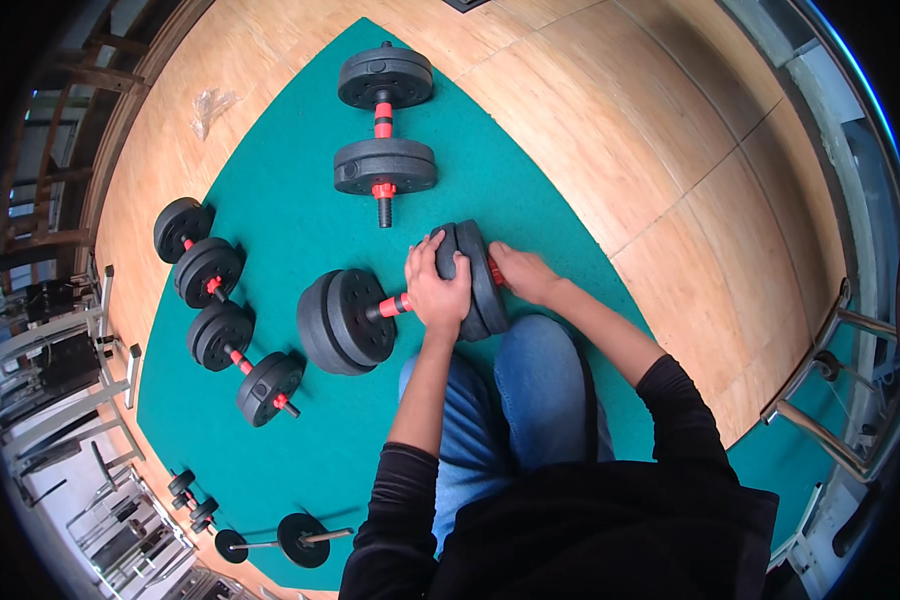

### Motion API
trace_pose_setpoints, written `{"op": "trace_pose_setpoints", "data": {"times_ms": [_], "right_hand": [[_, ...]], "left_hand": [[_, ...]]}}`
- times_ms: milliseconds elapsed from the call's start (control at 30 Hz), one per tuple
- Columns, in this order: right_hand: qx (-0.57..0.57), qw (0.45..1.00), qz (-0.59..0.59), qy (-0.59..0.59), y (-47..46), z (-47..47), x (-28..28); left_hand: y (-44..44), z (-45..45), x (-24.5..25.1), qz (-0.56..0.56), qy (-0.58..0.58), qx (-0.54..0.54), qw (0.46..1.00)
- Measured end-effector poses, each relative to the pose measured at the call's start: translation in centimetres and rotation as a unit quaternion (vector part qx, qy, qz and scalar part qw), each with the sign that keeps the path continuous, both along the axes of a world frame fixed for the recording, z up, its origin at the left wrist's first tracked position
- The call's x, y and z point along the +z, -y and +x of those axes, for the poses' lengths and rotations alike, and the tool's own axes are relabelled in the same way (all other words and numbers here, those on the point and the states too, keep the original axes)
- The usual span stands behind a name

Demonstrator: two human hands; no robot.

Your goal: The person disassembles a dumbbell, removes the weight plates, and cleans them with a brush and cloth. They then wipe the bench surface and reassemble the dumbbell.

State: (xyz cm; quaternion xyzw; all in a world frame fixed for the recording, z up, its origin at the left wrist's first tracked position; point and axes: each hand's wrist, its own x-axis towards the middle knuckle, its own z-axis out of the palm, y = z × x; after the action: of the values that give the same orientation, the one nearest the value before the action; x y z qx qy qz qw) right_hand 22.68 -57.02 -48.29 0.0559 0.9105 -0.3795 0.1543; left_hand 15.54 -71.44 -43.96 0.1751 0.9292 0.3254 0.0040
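In front of my knees lies a dumbbell with black plates and a red-and-black handle. My left hand grips the inner side of its right-hand plates, fingers spread over the rim. On the outer side of those plates, the fingers of my right hand are closed around a red spin-lock collar. The bar's end is hidden behind that hand. Straight ahead, another assembled dumbbell rests on the green mat, its threaded end pointing toward me.
Two dumbbells, one farther and one nearer, lie along the mat's left side. Farther back are small dumbbells and a barbell. A clear plastic wrapper lies on the wood-look floor. A metal frame stands at right.
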Motion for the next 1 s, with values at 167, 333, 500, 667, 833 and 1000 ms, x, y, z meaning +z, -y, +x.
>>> {"op": "trace_pose_setpoints", "data": {"times_ms": [167,333,500,667,833,1000], "right_hand": [[-0.079,0.977,0.095,-0.175,2.3,2.5,-2.4],[0.148,0.956,0.142,-0.211,1.5,6.8,-1.3],[-0.130,0.975,0.086,-0.161,-1.5,7.0,1.0],[-0.138,0.949,0.120,-0.255,-0.2,2.6,0.1],[0.146,0.962,0.232,0.009,0.1,7.6,3.7],[-0.014,0.975,0.211,0.070,0.4,7.8,2.3]], "left_hand": [[-0.4,-0.1,0.0,0.007,0.009,0.005,1.000],[-0.4,-0.4,-0.4,0.027,0.017,0.003,0.999],[-0.5,-0.2,-0.4,0.016,0.004,0.017,1.000],[-0.7,0.0,-0.1,0.009,-0.010,0.004,1.000],[-0.4,0.0,-0.5,0.004,-0.008,0.012,1.000],[-0.7,0.2,-0.4,0.005,-0.022,0.017,1.000]]}}
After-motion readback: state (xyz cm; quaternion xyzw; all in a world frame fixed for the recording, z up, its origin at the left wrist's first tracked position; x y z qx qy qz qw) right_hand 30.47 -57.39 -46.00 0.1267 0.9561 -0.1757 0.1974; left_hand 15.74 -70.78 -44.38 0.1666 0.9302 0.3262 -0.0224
